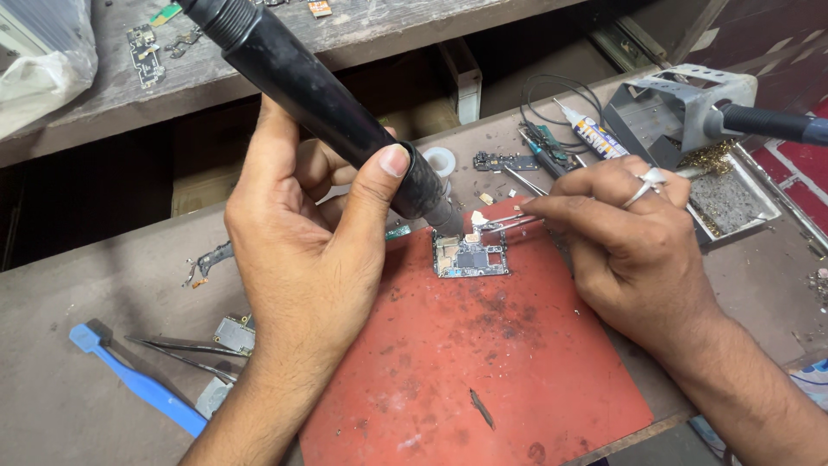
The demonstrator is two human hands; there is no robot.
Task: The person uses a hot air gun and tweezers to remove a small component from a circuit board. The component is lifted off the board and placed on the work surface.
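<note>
Our left hand (302, 250) clamped on black hot-air nozzle (319, 99) | small circuit board (470, 257) bare, chips exposed, on red mat (483, 362) | right hand (634, 237) pinching tweezers (509, 224) at board's top | metal tray (733, 203) holds brass wool (723, 155).

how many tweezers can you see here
2, perhaps more hidden in the clutter. One pair of tweezers is in the right hand, tips at the small circuit board on the red mat. Another pair lies on the bench beside the left wrist.
</note>
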